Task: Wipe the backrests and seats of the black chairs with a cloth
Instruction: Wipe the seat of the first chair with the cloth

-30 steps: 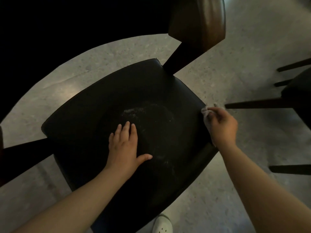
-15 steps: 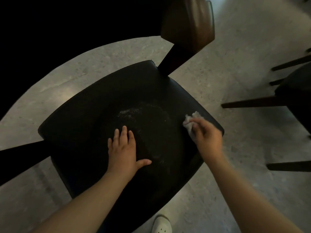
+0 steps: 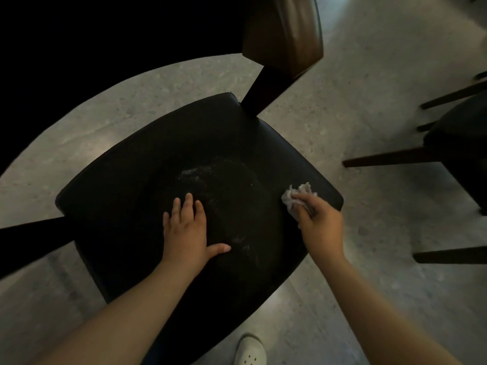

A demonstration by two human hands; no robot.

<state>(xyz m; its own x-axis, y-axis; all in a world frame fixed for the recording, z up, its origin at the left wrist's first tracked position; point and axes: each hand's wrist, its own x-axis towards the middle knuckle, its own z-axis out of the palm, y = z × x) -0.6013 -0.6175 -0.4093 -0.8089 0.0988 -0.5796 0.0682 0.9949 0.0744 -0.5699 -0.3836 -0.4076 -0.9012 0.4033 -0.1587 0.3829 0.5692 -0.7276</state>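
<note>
Cloth (image 3: 296,196) half hidden under right hand (image 3: 322,225), backrest (image 3: 284,32) cropped

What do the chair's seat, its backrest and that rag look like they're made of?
The seat is likely black leather or vinyl over padding: smooth, with a faint sheen, rounded edges and pale dust showing. The backrest is brown and glossy, either leather-like or lacquered wood; the dim light leaves it open. The cloth looks like soft pale fabric or paper, crumpled in the right hand.
</note>
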